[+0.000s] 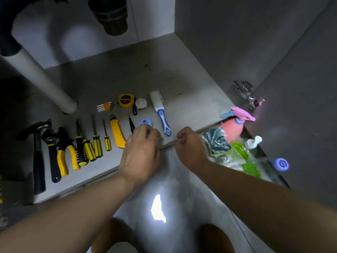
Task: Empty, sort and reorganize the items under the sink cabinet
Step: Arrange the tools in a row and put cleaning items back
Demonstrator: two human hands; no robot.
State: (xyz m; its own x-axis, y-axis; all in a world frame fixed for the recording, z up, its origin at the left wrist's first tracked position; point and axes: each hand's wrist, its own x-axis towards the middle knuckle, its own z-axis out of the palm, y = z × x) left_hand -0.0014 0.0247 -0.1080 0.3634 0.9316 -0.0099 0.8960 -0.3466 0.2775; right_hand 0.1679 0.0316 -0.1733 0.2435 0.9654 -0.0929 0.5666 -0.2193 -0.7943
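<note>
Both forearms came in from the lower edge, stretched forward over the grey floor toward the open cabinet. Her or his left hand [142, 152] lay palm down at the front edge of the cabinet floor [173, 79], with the fingers bent over a small round blue object [145, 122]. The fingertips were hidden, so I could not tell if they gripped it or only touched it. The right hand [189, 145] hovered just beside the left one, above the same edge, curled into a fist with nothing visible inside.

Left of the hands, tools lay in a neat row on the cabinet floor: a hammer [38, 152], a wrench [52, 147], pliers [65, 150], several screwdrivers [96, 141] and a yellow utility knife [117, 132]. Behind them were a tape measure [125, 100] and a brush with a blue and white handle [161, 114], which lay just beyond the gap between the hands. Right of the right hand, outside the cabinet, stood a bin [269, 157] with a pink spray bottle [235, 125] and a white pump bottle [253, 141] in it.
</note>
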